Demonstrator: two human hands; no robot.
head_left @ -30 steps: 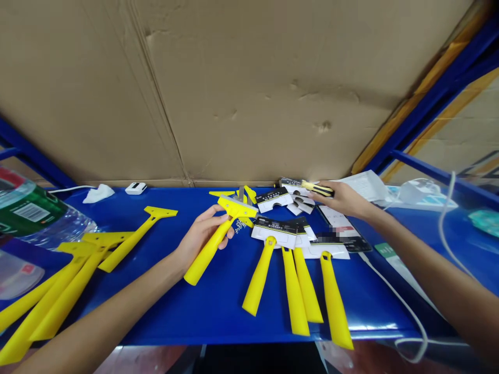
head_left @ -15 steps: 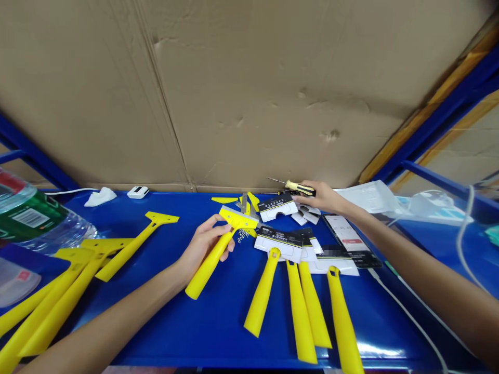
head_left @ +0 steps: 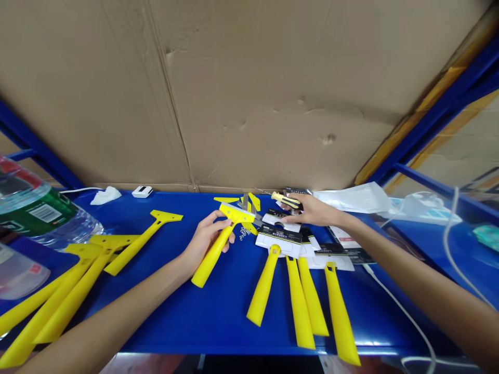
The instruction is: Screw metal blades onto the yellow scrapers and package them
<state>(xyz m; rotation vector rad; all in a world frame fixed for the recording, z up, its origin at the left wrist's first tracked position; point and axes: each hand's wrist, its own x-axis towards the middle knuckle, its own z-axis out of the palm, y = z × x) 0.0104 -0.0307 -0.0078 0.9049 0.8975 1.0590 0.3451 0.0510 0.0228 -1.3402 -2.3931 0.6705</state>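
Observation:
A yellow scraper is in my left hand, closed around its neck; its handle points down toward me and a metal strip lies along its head. My right hand is closed on a screwdriver with a cream and black handle, its shaft pointing left. The thumb of that hand touches a black-and-white card sleeve. Just below lie several finished-looking scrapers with card sleeves over their heads, one with its handle nearest my left hand. Small screws lie behind the held scraper, beside loose yellow pieces and metal blades.
Several yellow scrapers without sleeves lie at left, near a large water bottle. A phone is partly hidden by my right forearm, with a white cable. Cardboard stands along the back of the blue table.
My right hand has drawn a card sleeve toward me and slightly right, near the other sleeves, with the screwdriver still in it. My left hand keeps the scraper in nearly the same place.

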